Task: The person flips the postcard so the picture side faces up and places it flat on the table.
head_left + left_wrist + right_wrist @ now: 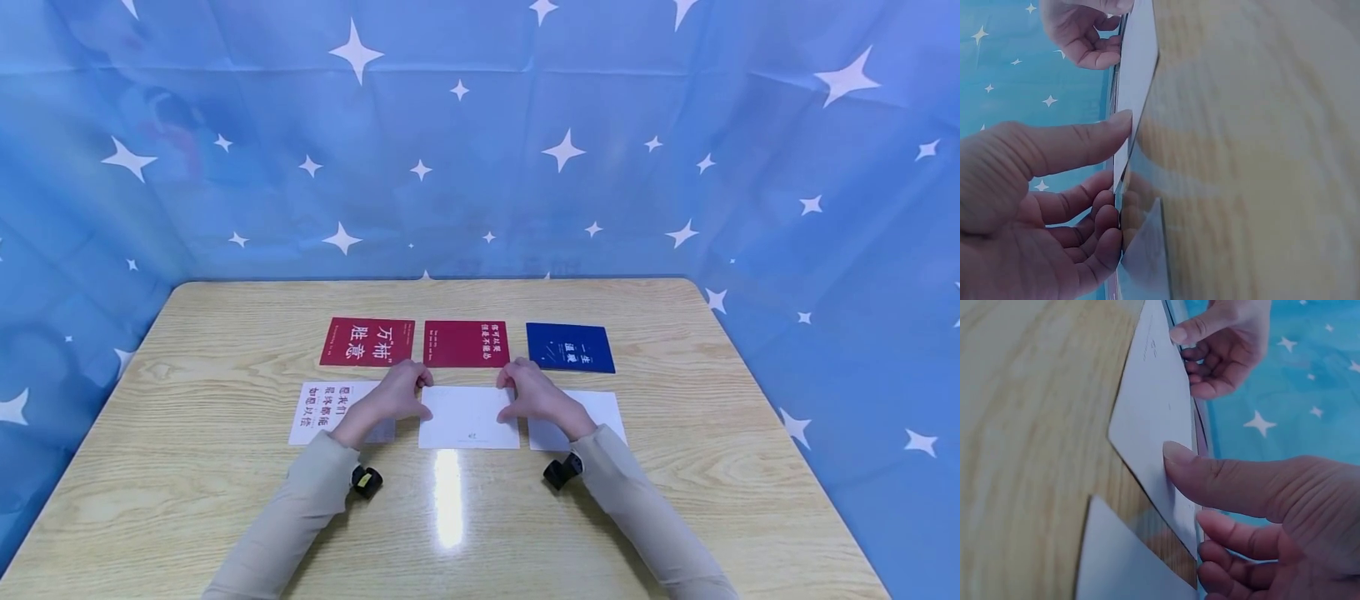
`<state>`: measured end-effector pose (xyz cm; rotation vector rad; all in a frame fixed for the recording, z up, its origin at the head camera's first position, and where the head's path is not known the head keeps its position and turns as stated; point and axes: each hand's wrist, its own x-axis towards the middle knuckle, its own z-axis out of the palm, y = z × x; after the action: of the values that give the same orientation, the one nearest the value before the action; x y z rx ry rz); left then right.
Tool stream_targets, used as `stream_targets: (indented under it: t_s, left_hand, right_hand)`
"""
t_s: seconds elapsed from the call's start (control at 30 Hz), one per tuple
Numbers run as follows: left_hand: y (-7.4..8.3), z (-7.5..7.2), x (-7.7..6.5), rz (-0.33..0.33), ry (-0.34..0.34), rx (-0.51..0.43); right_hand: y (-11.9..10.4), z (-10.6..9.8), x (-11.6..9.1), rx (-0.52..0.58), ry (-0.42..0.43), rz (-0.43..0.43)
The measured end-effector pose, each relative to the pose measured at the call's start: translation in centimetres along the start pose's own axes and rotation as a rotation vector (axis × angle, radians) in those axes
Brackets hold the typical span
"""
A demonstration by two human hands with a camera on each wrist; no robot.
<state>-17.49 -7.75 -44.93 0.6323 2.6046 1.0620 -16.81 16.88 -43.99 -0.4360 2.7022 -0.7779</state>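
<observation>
A blank-looking white card with a tiny print near its front edge lies in the middle of the near row. My left hand holds it at its left side, thumb on the face and curled fingers at the far corner. At the right side my right hand holds the same card, its thumb over the white face and fingers bent at the far edge. Partly under the left forearm lies a white card with red characters. Another white card is partly hidden by the right hand and wrist.
Behind, in the far row, lie a red card with large white characters, a second red card and a blue card. All rest on a wooden table, with a blue starry curtain along its back and sides.
</observation>
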Motion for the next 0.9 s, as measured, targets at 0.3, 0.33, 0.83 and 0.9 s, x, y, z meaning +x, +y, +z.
stream_targets:
  t_s: [0.3,0.33,0.83,0.9]
  left_hand:
    - [-0.2,0.0,0.1,-0.003,-0.042,-0.013]
    - [-0.2,0.0,0.1,-0.002,-0.046,-0.017]
    - [0.1,-1.4,-1.6,0.018,0.027,-0.236]
    - [0.1,-1.8,-1.8,0.021,0.045,-0.260]
  right_hand:
    - [-0.2,-0.1,0.1,-0.025,-0.009,-0.003]
    - [-0.2,-0.1,0.1,-0.032,-0.005,0.003]
    - [0.9,-1.9,-0.9,0.186,0.000,-0.094]
    - [0.8,-2.3,-1.1,0.220,0.025,-0.127]
